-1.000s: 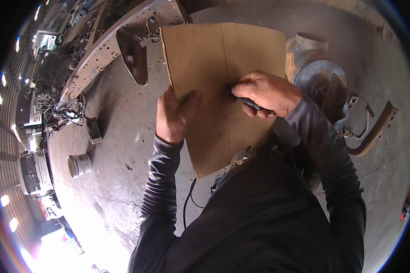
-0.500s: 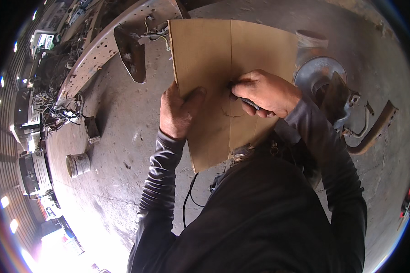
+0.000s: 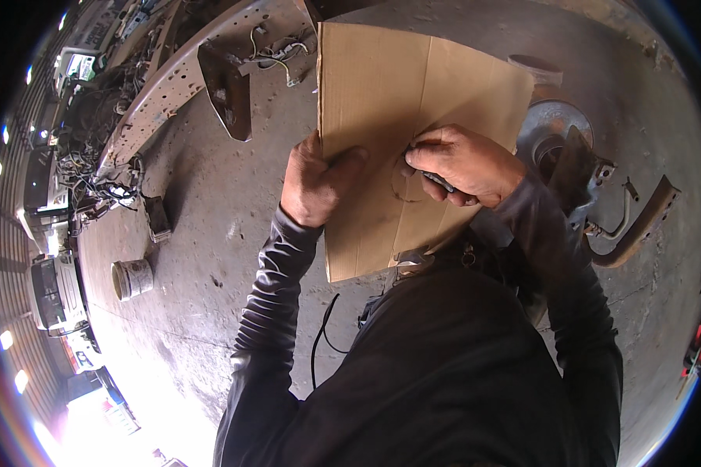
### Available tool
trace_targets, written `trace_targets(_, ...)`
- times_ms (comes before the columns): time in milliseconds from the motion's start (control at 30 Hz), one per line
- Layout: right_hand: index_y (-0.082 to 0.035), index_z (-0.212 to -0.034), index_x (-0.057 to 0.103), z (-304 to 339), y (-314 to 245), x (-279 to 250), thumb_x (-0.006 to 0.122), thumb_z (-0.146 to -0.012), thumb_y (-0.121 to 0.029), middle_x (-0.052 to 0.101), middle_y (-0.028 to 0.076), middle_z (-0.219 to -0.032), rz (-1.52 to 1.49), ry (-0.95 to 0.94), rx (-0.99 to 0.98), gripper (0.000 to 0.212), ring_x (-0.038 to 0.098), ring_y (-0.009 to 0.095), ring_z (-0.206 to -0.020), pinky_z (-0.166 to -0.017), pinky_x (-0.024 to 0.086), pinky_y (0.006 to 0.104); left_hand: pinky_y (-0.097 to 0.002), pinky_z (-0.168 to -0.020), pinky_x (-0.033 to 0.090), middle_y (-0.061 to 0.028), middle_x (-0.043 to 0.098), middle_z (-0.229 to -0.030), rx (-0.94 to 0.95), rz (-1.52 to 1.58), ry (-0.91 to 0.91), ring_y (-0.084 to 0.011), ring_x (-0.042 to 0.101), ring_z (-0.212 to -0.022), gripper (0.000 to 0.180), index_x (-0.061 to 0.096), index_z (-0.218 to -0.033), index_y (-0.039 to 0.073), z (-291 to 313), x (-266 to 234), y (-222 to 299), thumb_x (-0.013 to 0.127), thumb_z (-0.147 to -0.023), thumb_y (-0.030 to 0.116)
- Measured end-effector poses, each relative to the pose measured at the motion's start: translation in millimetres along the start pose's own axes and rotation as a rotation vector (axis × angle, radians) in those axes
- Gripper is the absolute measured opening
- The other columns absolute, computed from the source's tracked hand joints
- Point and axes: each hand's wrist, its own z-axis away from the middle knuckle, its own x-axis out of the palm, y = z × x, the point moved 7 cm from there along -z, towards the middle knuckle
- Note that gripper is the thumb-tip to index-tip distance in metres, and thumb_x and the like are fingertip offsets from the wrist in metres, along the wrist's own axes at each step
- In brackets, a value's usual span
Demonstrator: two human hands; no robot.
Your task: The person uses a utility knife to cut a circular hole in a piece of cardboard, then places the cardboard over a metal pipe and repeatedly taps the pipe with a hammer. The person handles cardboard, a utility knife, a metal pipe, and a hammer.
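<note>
Though creased, cardboard (image 3: 374,86) in left hand (image 3: 313,187)

Cardboard (image 3: 374,78) above floor (image 3: 210,233), left hand (image 3: 315,187) at its 9 o'clock edge, right hand (image 3: 475,167) over its 4 o'clock side, beam (image 3: 181,84) at 10, bucket (image 3: 134,280) 8, metal disc (image 3: 565,117) 3.

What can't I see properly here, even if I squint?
All in the head view:
- Most of the dark tool: covered by the right hand.
- The left hand's fingers: behind the cardboard.
- The red thing near the right rim: too small.
</note>
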Motion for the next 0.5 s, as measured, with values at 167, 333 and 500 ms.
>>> trace_targets(167, -0.003, -0.096, 0.066, 5.7, -1.1, 0.0, 0.054, -0.102, -0.026, 0.062, 0.005, -0.065, -0.024, -0.002, 0.027, 0.026, 0.050, 0.010, -0.045, -0.039, 0.036, 0.0287, -0.0343, -0.082, 0.056, -0.0108, 0.077, -0.101, -0.051, -0.107, 0.008, -0.0133, 0.068, -0.090, 0.029, 0.067, -0.120, -0.005, -6.8, -6.1, -9.8, 0.068, -0.096, 0.010)
trace_targets(333, -0.003, -0.098, 0.066, 12.5, 2.4, -2.6, 0.054, -0.102, -0.025, 0.062, 0.005, -0.064, -0.017, 0.010, 0.047, 0.025, 0.050, 0.010, -0.045, -0.039, 0.036, 0.0287, -0.0339, -0.083, 0.056, -0.0107, 0.078, -0.101, -0.090, -0.089, 0.012, -0.0137, 0.068, -0.091, 0.028, 0.067, -0.118, -0.006, -7.8, -2.8, -7.0, 0.069, -0.095, 0.011)
trace_targets(500, -0.003, -0.097, 0.065, 9.1, 2.2, 1.7, 0.054, -0.102, -0.025, 0.062, 0.005, -0.064, -0.009, 0.025, 0.019, 0.026, 0.049, 0.010, -0.045, -0.039, 0.037, 0.0283, -0.0345, -0.085, 0.056, -0.0114, 0.078, -0.103, -0.038, -0.033, 0.014, -0.0147, 0.069, -0.093, 0.030, 0.067, -0.121, -0.005, -5.9, 2.4, -8.0, 0.069, -0.095, 0.011)
